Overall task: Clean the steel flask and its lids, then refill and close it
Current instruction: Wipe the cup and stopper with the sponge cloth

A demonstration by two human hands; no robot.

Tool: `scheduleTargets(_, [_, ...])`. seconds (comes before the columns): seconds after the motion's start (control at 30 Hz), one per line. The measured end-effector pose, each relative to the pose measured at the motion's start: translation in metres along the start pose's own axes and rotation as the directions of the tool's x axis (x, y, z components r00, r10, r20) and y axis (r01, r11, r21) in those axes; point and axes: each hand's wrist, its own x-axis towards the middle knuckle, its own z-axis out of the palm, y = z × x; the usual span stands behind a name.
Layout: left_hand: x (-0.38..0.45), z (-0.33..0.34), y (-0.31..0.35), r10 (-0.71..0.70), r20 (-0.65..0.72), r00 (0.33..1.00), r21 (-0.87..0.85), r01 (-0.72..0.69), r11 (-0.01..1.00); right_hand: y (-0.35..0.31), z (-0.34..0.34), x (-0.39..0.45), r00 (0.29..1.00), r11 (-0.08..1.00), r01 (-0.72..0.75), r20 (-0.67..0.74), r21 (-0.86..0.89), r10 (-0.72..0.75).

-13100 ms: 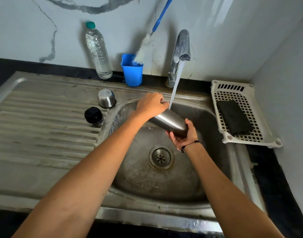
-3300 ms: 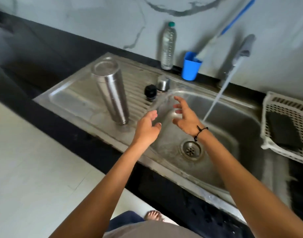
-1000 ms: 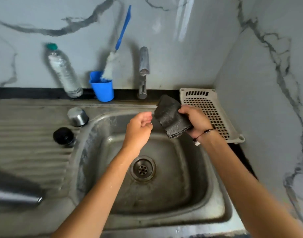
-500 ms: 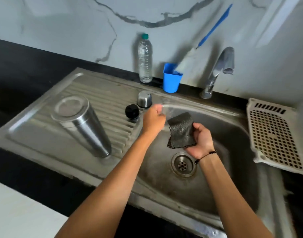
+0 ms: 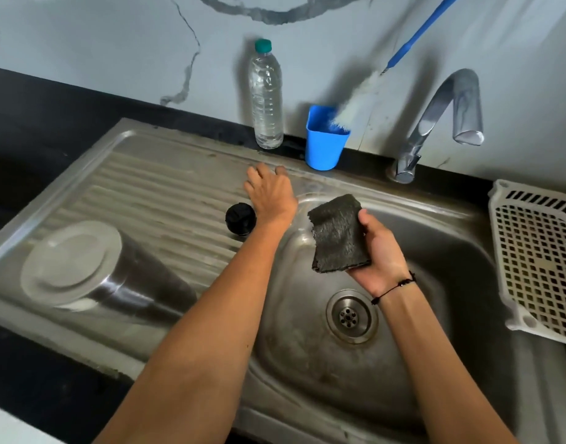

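The steel flask (image 5: pixel 115 277) stands upside down on the ribbed drainboard (image 5: pixel 166 190) at the left, base up. The black inner lid (image 5: pixel 240 218) sits near the basin edge. My left hand (image 5: pixel 270 197) lies palm down just behind it, cupped over the spot where the steel cap stood; the cap is hidden under it. My right hand (image 5: pixel 382 256) holds a dark scrub pad (image 5: pixel 337 233) upright over the sink basin (image 5: pixel 307 347).
A water bottle (image 5: pixel 265 94) and a blue cup (image 5: pixel 325 139) holding a blue-handled brush (image 5: pixel 355 100) stand against the wall. The tap (image 5: pixel 448 104) is off. A white plastic basket (image 5: pixel 538 261) sits right of the basin, and the drain (image 5: pixel 350 315) lies below my right wrist.
My left hand has moved back and left from beside the pad onto the steel cap, covering it. The right hand still holds the pad over the basin.
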Motion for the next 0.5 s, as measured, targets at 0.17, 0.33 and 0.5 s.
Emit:
scheduleTargets(0.17, [0.011,0.005,-0.001,-0.055,0.064,0.996,-0.062,0.059,0.996,0.008,-0.004,0.004,1.0,1.0,-0.026,-0.017,-0.011,0.025])
scheduleTargets(0.33, [0.009,0.004,-0.001,0.067,0.049,0.997,-0.07,-0.063,0.996,0.008,-0.002,-0.003,0.999,0.999,-0.029,-0.038,-0.023,0.029])
scheduleTargets(0.5, [-0.026,-0.017,0.014,-0.036,0.124,0.992,-0.788,0.121,0.603,0.0,-0.004,-0.028,0.995,0.996,0.069,-0.069,-0.056,-0.073])
